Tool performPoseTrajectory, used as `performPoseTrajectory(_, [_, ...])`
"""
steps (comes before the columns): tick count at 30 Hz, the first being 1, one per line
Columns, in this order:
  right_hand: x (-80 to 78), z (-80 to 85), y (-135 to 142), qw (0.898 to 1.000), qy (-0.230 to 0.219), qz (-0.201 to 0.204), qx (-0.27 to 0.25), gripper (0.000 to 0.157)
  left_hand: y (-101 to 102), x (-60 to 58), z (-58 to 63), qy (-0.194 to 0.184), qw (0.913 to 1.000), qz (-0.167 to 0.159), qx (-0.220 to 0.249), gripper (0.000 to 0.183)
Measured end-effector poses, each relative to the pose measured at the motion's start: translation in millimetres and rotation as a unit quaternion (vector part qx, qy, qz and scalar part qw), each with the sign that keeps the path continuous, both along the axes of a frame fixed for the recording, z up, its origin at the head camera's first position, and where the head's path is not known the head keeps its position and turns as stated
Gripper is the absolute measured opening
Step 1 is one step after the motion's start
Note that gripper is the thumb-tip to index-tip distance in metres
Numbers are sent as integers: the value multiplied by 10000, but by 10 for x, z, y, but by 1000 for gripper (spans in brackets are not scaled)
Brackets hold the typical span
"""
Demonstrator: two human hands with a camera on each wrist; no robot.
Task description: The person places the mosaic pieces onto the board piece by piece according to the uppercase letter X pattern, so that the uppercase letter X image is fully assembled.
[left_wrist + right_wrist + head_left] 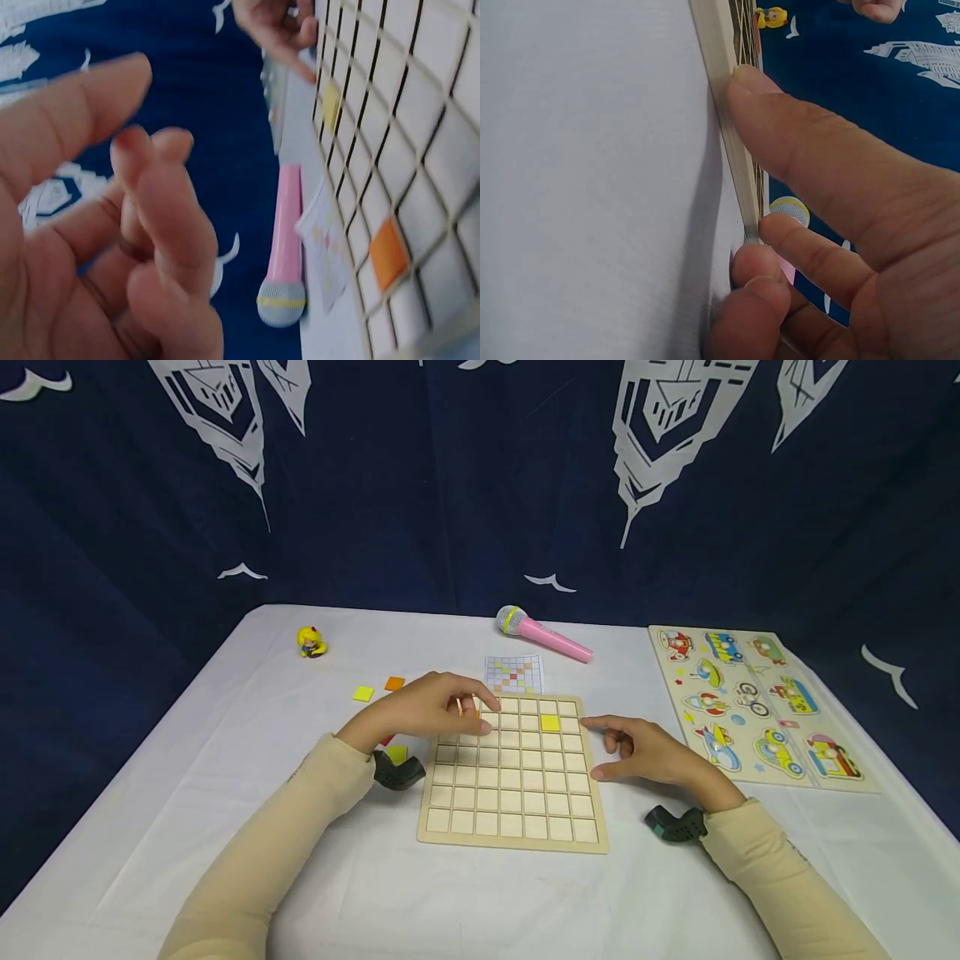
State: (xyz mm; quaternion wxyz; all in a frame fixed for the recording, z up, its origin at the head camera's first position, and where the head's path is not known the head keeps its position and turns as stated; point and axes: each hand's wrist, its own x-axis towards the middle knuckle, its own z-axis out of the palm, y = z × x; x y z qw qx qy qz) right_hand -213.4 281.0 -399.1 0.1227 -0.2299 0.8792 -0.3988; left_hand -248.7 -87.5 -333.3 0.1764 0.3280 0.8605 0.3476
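Facing upward, the gridded board (511, 801) has sides running front-to-back.

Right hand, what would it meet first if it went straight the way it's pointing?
The right hand would first meet the wooden grid board; its thumb seems to touch the right edge.

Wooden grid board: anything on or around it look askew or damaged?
Nothing stands out. The board shows no visible damage, and its yellow tile and orange tile sit inside cells. Loose tiles lie scattered left of it in the head view, some partly hidden.
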Motion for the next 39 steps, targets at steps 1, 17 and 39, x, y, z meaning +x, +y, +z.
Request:
performPoseTrajectory(1, [1,3,0,10000,1,6,-18,74,-47,-7,13,19,10000,-3,80,38])
performPoseTrajectory(17, [2,3,-5,10000,6,24,-44,74,-657,-53,-177,101,9830,660,1709,33])
performPoseTrajectory(39, [3,-12,18,9999,24,75,-85,74,-1469,-330,-569,-451,9606,2577,934,49])
